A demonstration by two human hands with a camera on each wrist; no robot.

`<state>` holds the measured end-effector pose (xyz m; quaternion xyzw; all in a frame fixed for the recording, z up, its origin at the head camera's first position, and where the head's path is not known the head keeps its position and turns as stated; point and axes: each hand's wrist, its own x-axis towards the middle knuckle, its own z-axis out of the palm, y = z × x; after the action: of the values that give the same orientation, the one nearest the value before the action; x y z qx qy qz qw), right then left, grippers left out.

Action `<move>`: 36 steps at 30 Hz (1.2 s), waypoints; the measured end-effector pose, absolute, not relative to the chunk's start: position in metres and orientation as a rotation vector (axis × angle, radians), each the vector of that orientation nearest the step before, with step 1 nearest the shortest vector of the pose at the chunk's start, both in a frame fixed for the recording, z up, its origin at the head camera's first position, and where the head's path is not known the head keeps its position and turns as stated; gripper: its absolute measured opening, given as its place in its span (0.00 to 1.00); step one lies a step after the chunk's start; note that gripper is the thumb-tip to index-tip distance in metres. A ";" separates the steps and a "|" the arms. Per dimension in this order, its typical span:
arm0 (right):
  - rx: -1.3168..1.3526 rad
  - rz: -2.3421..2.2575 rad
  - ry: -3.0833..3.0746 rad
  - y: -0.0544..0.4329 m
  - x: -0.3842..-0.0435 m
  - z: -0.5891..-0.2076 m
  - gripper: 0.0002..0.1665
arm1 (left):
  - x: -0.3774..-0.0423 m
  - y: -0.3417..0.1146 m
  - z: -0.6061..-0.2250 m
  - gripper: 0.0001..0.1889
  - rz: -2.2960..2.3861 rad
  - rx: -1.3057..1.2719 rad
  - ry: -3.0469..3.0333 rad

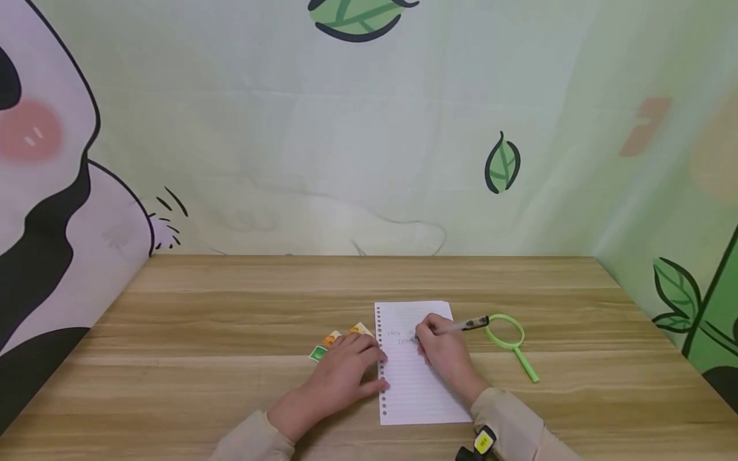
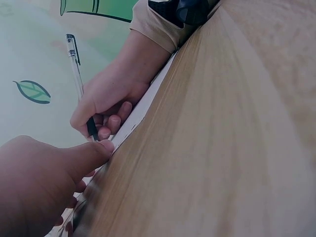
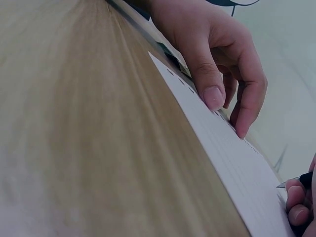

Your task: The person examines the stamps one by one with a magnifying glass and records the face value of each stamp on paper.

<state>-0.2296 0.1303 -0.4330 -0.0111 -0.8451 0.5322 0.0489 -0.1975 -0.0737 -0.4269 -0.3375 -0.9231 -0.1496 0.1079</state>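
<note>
A lined sheet of paper (image 1: 412,390) with punched holes down its left edge lies on the wooden table. My right hand (image 1: 446,352) rests on it and grips a pen (image 1: 469,324), the tip at a second line of small handwriting (image 1: 405,341). In the left wrist view the pen (image 2: 75,64) shows a clear barrel and a dark grip. My left hand (image 1: 346,371) presses the sheet's punched edge with thumb and fingertips, its fingers relaxed. Partly under that hand lie small cards, a green one (image 1: 318,353) and orange-yellow ones (image 1: 360,328).
A green magnifying glass (image 1: 526,365) lies right of the paper, its ring close by the pen's back end. Behind the wooden table (image 1: 230,307) hangs a printed backdrop (image 1: 259,128) with leaves and a panda-like figure. A dark device with a yellow label (image 1: 484,441) sits at the right cuff.
</note>
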 end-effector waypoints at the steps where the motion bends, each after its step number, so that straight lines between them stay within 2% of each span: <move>1: -0.032 1.618 -2.576 0.130 -0.230 -0.433 0.11 | -0.197 -0.074 -0.427 0.18 -0.440 -0.993 -2.717; 20: -0.010 1.721 -2.523 0.132 -0.231 -0.428 0.12 | -0.198 -0.073 -0.426 0.18 -0.433 -1.003 -2.711; 28: 0.044 1.783 -2.495 0.136 -0.231 -0.418 0.05 | -0.198 -0.074 -0.426 0.18 -0.431 -1.009 -2.693; 36: 0.067 1.733 -2.596 0.144 -0.228 -0.407 0.06 | -0.197 -0.075 -0.426 0.17 -0.444 -1.010 -2.707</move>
<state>-0.2282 0.1444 -0.4075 0.0214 -0.8314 0.5551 0.0099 -0.1969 -0.0748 -0.4259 -0.3434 -0.9206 -0.1510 0.1088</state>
